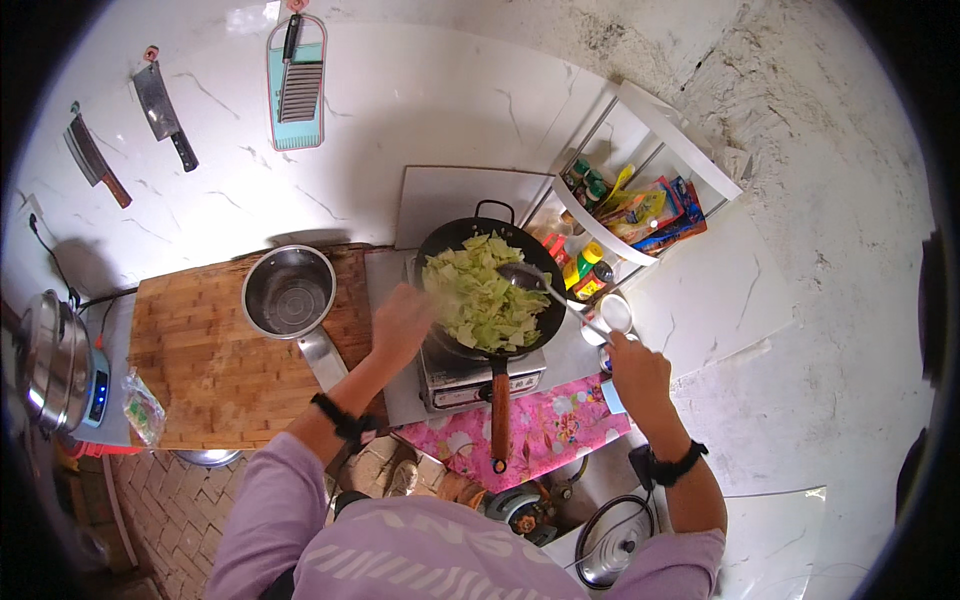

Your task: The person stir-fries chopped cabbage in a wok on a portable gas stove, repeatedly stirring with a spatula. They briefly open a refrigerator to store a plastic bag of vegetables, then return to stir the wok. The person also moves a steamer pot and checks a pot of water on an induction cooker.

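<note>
Chopped pale green cabbage [487,292] fills much of a dark wok [553,322], which sits on a gas stove [450,375] with its wooden handle towards me. My right hand [641,371] grips the handle of a metal ladle [559,296]; the ladle's bowl rests at the cabbage's right side. Over the wok's left rim is my left hand [403,319], blurred, fingers bent towards the cabbage. Whether it holds anything cannot be made out.
Left of the stove, a steel saucepan [289,296] stands on a wooden board [202,360]. A corner rack [607,225] with bottles and packets is at the right, above a white tub [611,315]. Cleavers [161,105] hang on the wall. A pot lid [615,540] lies low right.
</note>
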Available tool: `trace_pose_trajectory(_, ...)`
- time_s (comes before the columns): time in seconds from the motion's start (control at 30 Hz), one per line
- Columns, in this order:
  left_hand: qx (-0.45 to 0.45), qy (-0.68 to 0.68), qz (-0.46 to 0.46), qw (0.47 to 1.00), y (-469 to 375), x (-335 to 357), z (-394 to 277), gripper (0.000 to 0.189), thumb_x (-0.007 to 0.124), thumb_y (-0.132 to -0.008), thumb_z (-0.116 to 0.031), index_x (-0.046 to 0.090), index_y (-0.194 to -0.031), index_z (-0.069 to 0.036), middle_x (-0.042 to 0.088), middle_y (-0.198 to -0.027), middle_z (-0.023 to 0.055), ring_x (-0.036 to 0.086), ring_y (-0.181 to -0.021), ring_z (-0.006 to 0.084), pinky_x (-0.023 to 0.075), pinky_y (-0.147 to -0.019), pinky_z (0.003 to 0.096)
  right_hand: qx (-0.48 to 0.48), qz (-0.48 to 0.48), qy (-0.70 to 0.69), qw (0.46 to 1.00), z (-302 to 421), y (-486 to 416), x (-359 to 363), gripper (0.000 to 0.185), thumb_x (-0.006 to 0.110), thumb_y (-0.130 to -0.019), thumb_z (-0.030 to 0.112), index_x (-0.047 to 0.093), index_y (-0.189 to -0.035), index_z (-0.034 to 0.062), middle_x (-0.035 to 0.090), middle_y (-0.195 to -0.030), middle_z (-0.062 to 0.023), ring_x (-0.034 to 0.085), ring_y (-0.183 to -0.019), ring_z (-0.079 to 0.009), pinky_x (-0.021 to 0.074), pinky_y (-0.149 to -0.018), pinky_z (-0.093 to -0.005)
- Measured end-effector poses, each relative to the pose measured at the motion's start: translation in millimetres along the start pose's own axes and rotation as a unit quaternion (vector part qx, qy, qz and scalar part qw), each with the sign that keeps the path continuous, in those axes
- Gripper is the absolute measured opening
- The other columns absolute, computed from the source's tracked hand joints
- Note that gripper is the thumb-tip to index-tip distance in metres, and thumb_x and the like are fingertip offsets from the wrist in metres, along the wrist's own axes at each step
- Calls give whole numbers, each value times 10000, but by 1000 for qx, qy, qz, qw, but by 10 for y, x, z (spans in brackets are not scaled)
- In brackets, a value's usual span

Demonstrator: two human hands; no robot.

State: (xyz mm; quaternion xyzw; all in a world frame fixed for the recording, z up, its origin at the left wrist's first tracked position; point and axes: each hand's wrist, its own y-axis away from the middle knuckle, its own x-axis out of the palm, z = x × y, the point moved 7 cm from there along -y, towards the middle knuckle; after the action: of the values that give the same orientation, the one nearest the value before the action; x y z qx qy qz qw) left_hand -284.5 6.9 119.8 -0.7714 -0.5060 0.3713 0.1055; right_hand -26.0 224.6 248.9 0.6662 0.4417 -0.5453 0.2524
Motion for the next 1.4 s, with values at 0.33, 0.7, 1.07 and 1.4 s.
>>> trace_pose_trajectory(0.33, -329, 254, 487, 768, 1595, 1160, -217, 414, 642, -895, -401, 566, -1176, -107, 627, -1003, 42, 608, -851, 125, 515, -730, 287, -2, 12, 74, 997, 6, -366, 791, 231, 482, -938, 214, 564, -1030, 18, 661, -758, -167, 678, -633, -294, 536, -550, -393)
trace_pose_trajectory(0.7, -453, 501, 493, 548, 2164, 1562, -610, 320, 551, -954, -377, 537, -1130, -110, 669, -1007, 50, 641, -934, 178, 504, -818, 369, 308, 338, -634, 624, 175, 177, 1293, 307, 484, -981, 322, 570, -969, 27, 435, -591, 4, 354, -417, -77, 312, -366, -276)
trace_pose_trajectory(1.07, -476, 470, 505, 546, 2136, 1445, -684, 276, 515, -970, -371, 560, -1094, -128, 676, -1019, 31, 644, -944, 157, 502, -821, 357, -27, 85, -232, 969, 337, -146, 22, 334, 497, -938, 315, 598, -904, -2, 624, -763, -254, 625, -740, -417, 488, -696, -506)
trace_pose_trajectory(1.4, -477, 461, 495, 561, 2156, 1486, -665, 262, 555, -953, -361, 548, -1091, -139, 669, -991, 10, 631, -938, 140, 515, -785, 360, -132, 97, -111, 980, 822, 8, 190, 222, 494, -943, 238, 538, -906, 23, 636, -718, -196, 636, -688, -399, 499, -612, -498)
